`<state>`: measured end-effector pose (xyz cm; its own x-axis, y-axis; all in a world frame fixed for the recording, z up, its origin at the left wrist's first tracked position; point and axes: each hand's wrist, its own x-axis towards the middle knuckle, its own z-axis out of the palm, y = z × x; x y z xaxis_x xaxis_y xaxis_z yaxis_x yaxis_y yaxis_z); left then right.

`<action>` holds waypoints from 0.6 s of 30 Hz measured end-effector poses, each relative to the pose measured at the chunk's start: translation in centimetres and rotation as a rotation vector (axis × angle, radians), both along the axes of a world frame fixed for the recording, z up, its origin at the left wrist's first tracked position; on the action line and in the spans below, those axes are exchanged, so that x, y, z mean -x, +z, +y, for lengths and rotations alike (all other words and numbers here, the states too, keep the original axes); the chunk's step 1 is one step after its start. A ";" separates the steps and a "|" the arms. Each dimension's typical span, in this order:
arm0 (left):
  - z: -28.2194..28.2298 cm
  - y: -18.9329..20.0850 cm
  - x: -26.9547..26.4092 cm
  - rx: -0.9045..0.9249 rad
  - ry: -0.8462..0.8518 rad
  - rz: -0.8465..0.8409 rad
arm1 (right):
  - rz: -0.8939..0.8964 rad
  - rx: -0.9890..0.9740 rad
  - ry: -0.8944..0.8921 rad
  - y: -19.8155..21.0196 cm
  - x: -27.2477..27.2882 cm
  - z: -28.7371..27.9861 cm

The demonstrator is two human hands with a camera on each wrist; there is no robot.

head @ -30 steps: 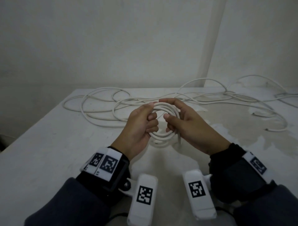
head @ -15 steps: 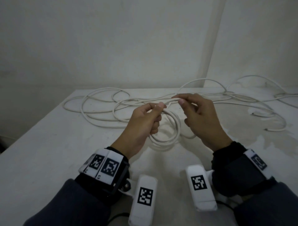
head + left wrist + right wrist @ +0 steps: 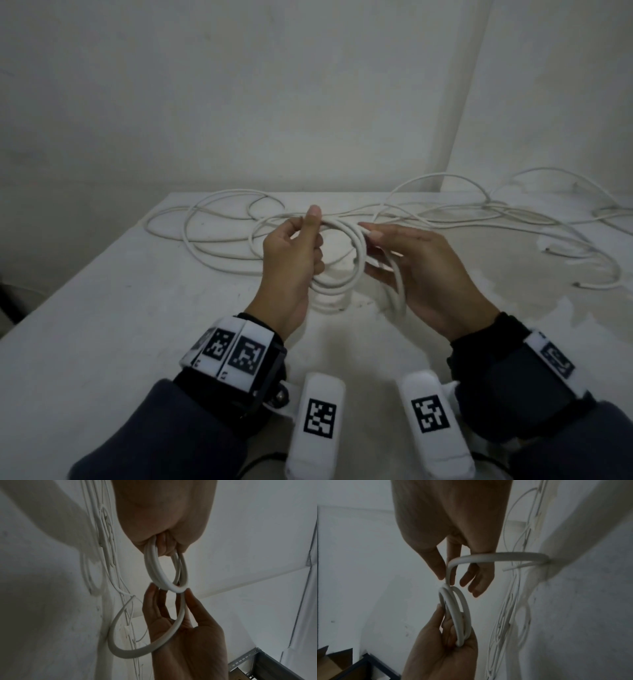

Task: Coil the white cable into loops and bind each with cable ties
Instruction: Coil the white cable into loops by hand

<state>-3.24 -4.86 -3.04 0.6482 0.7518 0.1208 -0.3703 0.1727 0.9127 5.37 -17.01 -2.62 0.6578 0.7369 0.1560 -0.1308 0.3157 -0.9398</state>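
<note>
Holding one white cable [image 3: 356, 255] between my two hands, I count about three turns already gathered into a small coil — the wrist views show three strands side by side, though I cannot be sure of a fourth behind them. My left hand [image 3: 294, 260] has its fingers [image 3: 448, 627] curled round the near side of the coil, thumb pressed on top, so the loops stand upright out of my grip. My right hand [image 3: 424, 274] pinches the next stretch of cable between thumb and forefinger, right where it meets the far edge of the coil; my other right fingers [image 3: 476, 580] lie loosely extended, just beside the loops and not touching them. From that pinch the cable runs back across my right palm, bends in a wide arc below my fingers and drops to the surface [image 3: 102, 325].

Beyond my fingertips the rest of the same cable sprawls in many loose curves over the surface — too tangled to count. Two wrist cameras [image 3: 317, 425] sit below my hands, one per wrist. I cannot make out any cable ties.
</note>
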 end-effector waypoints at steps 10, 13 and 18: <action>-0.9 -0.3 -0.3 0.004 0.046 0.027 | 0.205 -0.097 0.258 0.0 1.3 0.5; -0.9 -0.3 -0.4 0.140 -0.159 -0.061 | 0.221 -0.147 0.166 -0.2 0.8 0.8; -0.1 0.2 0.4 0.249 -0.610 -0.084 | 0.178 -0.101 0.221 0.8 -0.9 -0.8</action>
